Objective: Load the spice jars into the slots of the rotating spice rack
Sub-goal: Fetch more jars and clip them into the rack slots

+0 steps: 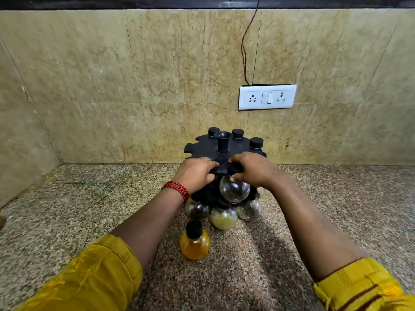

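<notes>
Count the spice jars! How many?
8 jars: three at the top ring's back, one jar gripped by the right hand, three on the lower ring, one orange on the counter. More may hide.

Matt black plastic — spice rack (202,151) and jar caps (256,142). Clear, glossy, glass-like bulbs on the jars (234,191). Smooth polished speckled stone for the tabletop (89,209). Beige veined wall tiles (157,63), smooth, faint sheen. Glossy white plastic switch plate (267,97). Yellow woven cloth sleeves (94,277); braided red-black thread wristband (177,188).
</notes>
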